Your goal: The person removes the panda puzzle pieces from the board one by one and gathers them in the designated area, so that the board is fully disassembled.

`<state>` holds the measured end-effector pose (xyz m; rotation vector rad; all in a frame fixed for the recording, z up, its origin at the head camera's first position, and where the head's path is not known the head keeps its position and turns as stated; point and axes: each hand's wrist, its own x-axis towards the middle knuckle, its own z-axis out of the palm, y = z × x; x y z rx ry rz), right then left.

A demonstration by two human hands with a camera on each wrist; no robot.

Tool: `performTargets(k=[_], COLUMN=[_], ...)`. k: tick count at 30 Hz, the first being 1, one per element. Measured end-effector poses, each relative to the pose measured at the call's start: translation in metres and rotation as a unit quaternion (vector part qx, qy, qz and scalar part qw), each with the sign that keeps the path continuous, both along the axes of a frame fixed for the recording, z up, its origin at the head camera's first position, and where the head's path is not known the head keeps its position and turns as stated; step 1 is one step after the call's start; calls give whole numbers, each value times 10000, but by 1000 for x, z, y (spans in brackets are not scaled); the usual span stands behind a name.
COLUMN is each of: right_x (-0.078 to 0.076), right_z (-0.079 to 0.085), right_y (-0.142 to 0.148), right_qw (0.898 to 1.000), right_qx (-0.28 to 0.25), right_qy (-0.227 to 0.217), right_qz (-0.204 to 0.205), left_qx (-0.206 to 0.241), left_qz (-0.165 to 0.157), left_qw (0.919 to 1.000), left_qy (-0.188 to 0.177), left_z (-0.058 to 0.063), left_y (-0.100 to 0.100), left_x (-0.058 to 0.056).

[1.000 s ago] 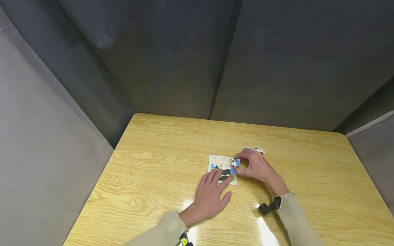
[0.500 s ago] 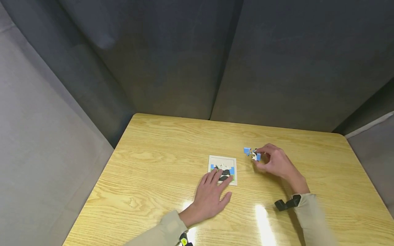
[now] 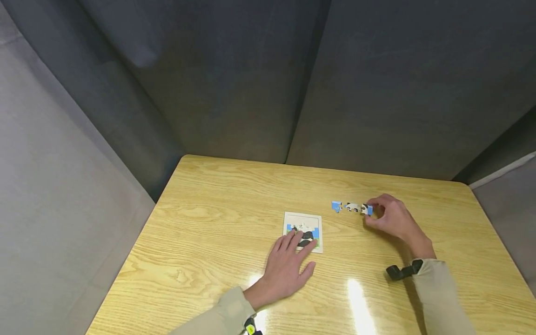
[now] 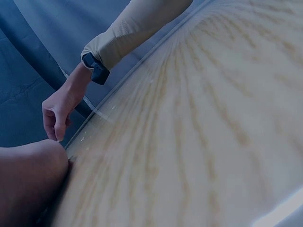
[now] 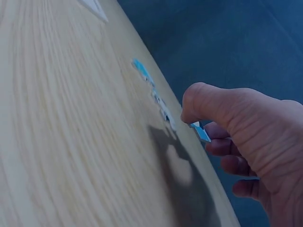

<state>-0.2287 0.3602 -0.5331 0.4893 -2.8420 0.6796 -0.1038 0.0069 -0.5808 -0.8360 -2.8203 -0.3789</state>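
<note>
My left hand (image 3: 286,270) rests with fingers spread on the lower part of a panda jigsaw puzzle in a white-framed tray (image 3: 303,215). The lower picture pieces lie in the tray, while its upper part shows bare white. To the right, my right hand (image 3: 391,217) pinches a blue, black and white puzzle piece (image 3: 367,210) between thumb and fingers, seen just above the table in the right wrist view. Left of it on the table lie a black-and-white panda piece (image 3: 351,207) and a blue piece (image 3: 337,206). The left wrist view hides the left fingers.
The wooden table (image 3: 217,209) reaches back to a dark curtain (image 3: 234,93). Grey panels (image 3: 54,195) stand at the sides. A black wrist camera (image 3: 403,270) sits on the right sleeve, close over the tabletop.
Still pinching the blue, black and white puzzle piece, my right hand has moved right, from the tray's upper right corner past the two loose pieces. The left hand has stayed in place.
</note>
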Motion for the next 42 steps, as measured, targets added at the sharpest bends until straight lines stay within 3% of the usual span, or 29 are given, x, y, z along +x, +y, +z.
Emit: performTargets(k=[14,42], right_x=[-7,-8], right_z=[-16,-24], right_y=[10,7], right_qw=[9997,9994], right_qx=[81,-166], right_qy=[-234,-274], right_qz=[-79,-104], left_qx=[34,28], left_qz=[-12,-21], left_qw=[9999,10000], left_qy=[-134,-45], left_z=[0,-1], left_y=[0,-1], left_x=[2,0])
